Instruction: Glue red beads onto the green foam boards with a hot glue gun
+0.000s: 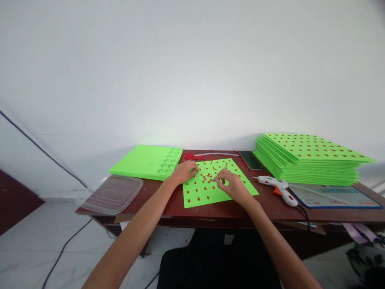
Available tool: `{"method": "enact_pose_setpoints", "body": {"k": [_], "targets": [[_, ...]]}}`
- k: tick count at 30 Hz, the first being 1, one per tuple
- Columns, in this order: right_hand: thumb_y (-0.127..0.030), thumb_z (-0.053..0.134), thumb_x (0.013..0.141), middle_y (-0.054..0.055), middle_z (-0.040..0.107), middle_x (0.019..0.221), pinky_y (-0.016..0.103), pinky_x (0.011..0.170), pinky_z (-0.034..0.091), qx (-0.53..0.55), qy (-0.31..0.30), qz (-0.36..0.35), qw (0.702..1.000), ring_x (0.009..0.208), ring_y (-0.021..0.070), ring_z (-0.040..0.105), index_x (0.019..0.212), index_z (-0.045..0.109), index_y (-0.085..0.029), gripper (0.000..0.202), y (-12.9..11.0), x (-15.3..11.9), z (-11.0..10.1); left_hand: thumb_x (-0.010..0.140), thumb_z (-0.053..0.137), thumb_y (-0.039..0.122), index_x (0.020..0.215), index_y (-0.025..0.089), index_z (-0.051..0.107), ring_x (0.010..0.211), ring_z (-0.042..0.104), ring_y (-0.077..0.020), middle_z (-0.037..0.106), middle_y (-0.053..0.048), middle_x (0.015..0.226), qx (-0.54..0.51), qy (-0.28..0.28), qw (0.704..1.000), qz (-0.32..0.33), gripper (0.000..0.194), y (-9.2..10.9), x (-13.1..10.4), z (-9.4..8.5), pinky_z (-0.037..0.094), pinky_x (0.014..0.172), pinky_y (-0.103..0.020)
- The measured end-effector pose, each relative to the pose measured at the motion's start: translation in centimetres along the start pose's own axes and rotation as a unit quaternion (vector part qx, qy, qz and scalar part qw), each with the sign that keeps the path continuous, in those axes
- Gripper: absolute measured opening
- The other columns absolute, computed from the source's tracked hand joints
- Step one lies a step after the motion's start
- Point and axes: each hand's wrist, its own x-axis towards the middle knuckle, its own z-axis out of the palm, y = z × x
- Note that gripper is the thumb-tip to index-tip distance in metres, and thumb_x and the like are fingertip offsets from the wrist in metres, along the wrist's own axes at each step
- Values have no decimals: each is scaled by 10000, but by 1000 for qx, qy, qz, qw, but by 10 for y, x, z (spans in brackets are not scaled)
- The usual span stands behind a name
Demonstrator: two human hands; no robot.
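Note:
A green sheet (221,196) dotted with small red pieces lies on the dark red table (168,206). Over the sheet's upper left part rests my left hand (185,171), its fingers curled together near the red pieces; what they hold, if anything, is hidden. My right hand (230,183) is above the middle of the sheet, thumb and forefinger pinched close to a loose cluster of red pieces (207,177). Anything between those fingertips is too small to make out. Behind the sheet is a pile of red pieces (192,156).
Plain green sheets (141,158) are stacked at the left, beside a clear plastic lid (116,194). To the right are a phone (251,160), a white glue gun (281,188) with a cord, a tall stack of dotted green sheets (309,168) and a blue-edged board (337,196).

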Motion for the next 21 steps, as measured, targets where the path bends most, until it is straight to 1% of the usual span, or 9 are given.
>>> {"method": "enact_pose_setpoints", "body": {"k": [2,3,5,7,10,13,15,17,21], "targets": [[-202,615,946,57,677,910,316,750,484,-43,2,4,999,767,172,618,931,749,-204,135,22,16,-2,871,586,112,941,239,753,1042,663,-195,737,-12,1046,6,-2,1000,1,222,1,0,0,516,998,-358],[-197,638,927,57,679,904,315,742,487,-57,-11,2,998,756,172,620,943,760,-205,123,33,24,-1,868,584,106,939,240,754,1046,662,-195,735,-13,1047,8,-1,1000,1,228,1,0,-1,515,1002,-358],[-201,699,886,47,677,853,301,717,481,-78,-70,-1,995,748,173,630,916,778,-209,85,51,36,6,863,581,102,935,241,755,1048,661,-192,732,-14,1041,11,1,1000,1,234,1,0,0,514,1007,-353],[-203,732,866,36,675,824,290,712,469,-92,-100,-2,991,749,170,631,886,782,-211,54,62,42,13,862,578,100,932,241,754,1041,661,-188,730,-14,1032,10,1,1000,3,236,0,0,0,515,1006,-346],[-192,719,880,30,670,825,285,722,451,-100,-95,-2,990,746,161,615,867,765,-200,49,65,40,19,870,581,110,930,240,750,1035,660,-188,731,-12,1026,11,-4,1000,10,222,0,0,0,512,1007,-347],[-194,702,888,26,645,838,281,725,441,-82,-79,0,993,749,155,596,854,743,-193,53,63,32,18,877,583,120,934,240,748,1036,658,-192,731,-11,1036,14,-6,1000,13,212,-1,0,1,509,1010,-356],[-183,709,863,17,612,842,275,718,438,-70,-63,9,996,740,147,579,803,711,-188,61,62,29,17,874,580,112,934,240,749,1034,659,-190,731,-13,1037,14,-6,1000,14,220,-2,1,1,508,1010,-357],[-135,697,830,8,579,842,274,720,435,-72,-43,19,996,731,142,563,749,667,-182,99,63,27,18,870,579,106,932,240,751,1030,659,-188,729,-16,1028,12,-5,1000,13,227,-3,1,2,509,1010,-354],[-83,658,806,12,559,854,284,734,433,-82,-17,27,996,746,148,561,723,631,-176,128,68,26,21,874,583,118,926,243,752,1035,655,-187,726,-16,1025,6,-1,1000,13,217,-5,1,3,511,1011,-355]]}}
